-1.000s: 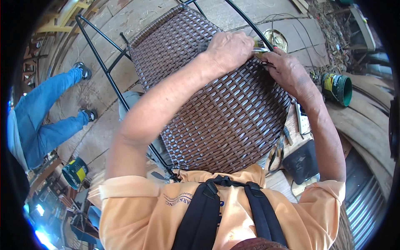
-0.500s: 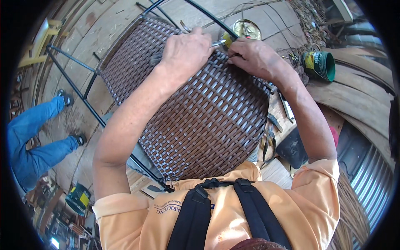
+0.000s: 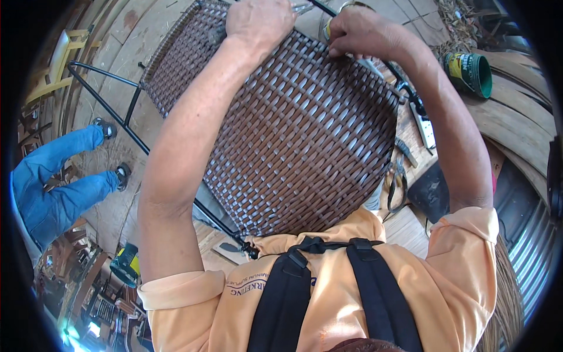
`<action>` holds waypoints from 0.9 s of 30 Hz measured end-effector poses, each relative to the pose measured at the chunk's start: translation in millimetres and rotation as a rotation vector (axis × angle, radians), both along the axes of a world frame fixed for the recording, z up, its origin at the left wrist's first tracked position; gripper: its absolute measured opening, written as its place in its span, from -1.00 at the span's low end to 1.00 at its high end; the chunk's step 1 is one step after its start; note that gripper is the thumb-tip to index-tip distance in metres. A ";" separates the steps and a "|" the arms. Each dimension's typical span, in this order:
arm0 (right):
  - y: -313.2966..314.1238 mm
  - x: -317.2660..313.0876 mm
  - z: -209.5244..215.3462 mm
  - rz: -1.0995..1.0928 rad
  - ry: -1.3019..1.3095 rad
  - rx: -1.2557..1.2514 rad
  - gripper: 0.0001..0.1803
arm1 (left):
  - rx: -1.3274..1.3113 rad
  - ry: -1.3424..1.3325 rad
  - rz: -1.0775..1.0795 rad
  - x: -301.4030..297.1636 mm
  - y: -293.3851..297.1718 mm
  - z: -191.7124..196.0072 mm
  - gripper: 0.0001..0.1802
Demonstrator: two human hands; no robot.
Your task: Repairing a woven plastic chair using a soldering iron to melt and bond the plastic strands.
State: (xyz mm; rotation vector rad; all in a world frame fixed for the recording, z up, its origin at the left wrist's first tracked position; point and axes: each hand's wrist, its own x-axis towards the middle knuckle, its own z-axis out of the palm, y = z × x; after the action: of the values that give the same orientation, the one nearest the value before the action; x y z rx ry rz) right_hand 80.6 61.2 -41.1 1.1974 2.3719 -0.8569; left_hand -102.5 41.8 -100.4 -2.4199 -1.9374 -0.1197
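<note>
A dark brown woven wicker panel (image 3: pixel 305 141) on a black metal frame (image 3: pixel 111 105) lies tilted in front of me, close to my chest. At its far edge my left hand (image 3: pixel 258 22) is closed, with the bright tip of a silver metal tool (image 3: pixel 302 7) poking out on its right; the tool's kind is hidden. My right hand (image 3: pixel 365 30) bends over the panel's far right edge, fingers pinched together beside the weave. Whatever those fingers hold is hidden. Part of a round tin (image 3: pixel 356 5) shows behind the right hand.
A green bucket (image 3: pixel 469 74) lies on its side at the right, near curved wooden boards (image 3: pixel 510 120). A white power strip (image 3: pixel 424 130) and a dark strap (image 3: pixel 399 185) lie right of the panel. At the left stands a person in blue jeans (image 3: pixel 70 152), near another green container (image 3: pixel 125 264).
Both hands have moved farther up in the view, the left one still with the silver tool. The panel has shifted slightly right, and the tin is now mostly hidden behind the right hand.
</note>
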 end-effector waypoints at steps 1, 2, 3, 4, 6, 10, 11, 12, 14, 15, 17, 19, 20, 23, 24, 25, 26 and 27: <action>0.7 -0.1 3.1 0.037 0.020 0.022 -0.75 | 0.015 0.052 0.003 -0.4 2.5 0.1 -0.71; 0.3 0.4 6.8 0.073 0.040 0.041 -0.76 | 0.006 0.049 0.026 -1.3 3.7 -0.7 -0.71; -0.1 0.7 9.8 0.012 0.005 0.020 -0.75 | 0.004 0.046 0.048 -2.9 6.3 -0.5 -0.71; -0.5 -0.9 12.8 -0.043 -0.004 -0.030 -0.75 | 0.001 0.047 0.068 -4.2 8.5 -1.6 -0.71; -3.3 -3.2 18.1 -0.158 -0.025 -0.133 -0.73 | 0.019 0.090 0.064 -8.6 12.2 -4.8 -0.70; -1.7 -10.9 29.7 -0.239 -0.152 -0.231 -0.65 | -0.008 0.115 0.104 -12.4 22.8 -8.3 -0.68; 0.1 -11.1 31.7 -0.165 -0.167 -0.279 -0.60 | -0.008 0.080 0.117 -16.1 19.3 -5.4 -0.68; 0.1 -3.2 37.0 -0.182 -0.085 -0.254 -0.59 | 0.003 0.045 0.136 -20.2 14.3 0.7 -0.67; -3.4 26.2 44.7 -0.203 0.069 -0.200 -0.58 | 0.181 -0.088 0.062 -45.7 -10.5 22.2 -0.66; -11.0 48.4 35.2 -0.275 0.298 -0.077 -0.62 | 0.261 -0.213 0.025 -63.4 -29.1 35.7 -0.65; -39.9 98.7 24.8 -0.590 0.686 0.154 -0.65 | 0.265 -0.254 0.245 -105.9 -85.1 57.9 -0.64; -73.2 139.6 3.9 -1.053 0.885 0.177 -0.64 | 0.072 -0.060 0.572 -143.1 -155.5 64.7 -0.58; -84.0 144.5 -18.6 -1.447 1.020 -0.064 -0.54 | -0.092 -0.030 0.723 -156.8 -187.3 60.1 -0.56; -134.1 137.4 -72.1 -1.113 1.910 -0.403 -0.32 | -0.075 -0.348 0.832 -164.9 -277.7 26.5 -0.56; -138.3 130.4 -86.8 -1.058 2.066 -0.542 -0.27 | -0.132 -0.584 0.929 -158.4 -297.7 13.5 -0.57; -134.9 124.2 -98.4 -1.117 2.077 -0.481 -0.30 | -0.101 -0.574 0.941 -155.6 -310.3 5.7 -0.58; -131.5 120.1 -105.0 -1.149 2.099 -0.474 -0.32 | -0.172 -0.598 0.967 -149.5 -319.2 -0.1 -0.59; -128.8 117.2 -107.7 -1.165 2.164 -0.506 -0.32 | -0.135 -0.549 0.991 -142.9 -322.0 -3.8 -0.59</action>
State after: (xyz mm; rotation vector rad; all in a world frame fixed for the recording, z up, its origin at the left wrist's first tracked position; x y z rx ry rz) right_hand 197.8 -67.6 -148.8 1.3980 1.0104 -4.3164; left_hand -245.4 -280.3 -104.2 -1.2616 -3.1951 -0.6608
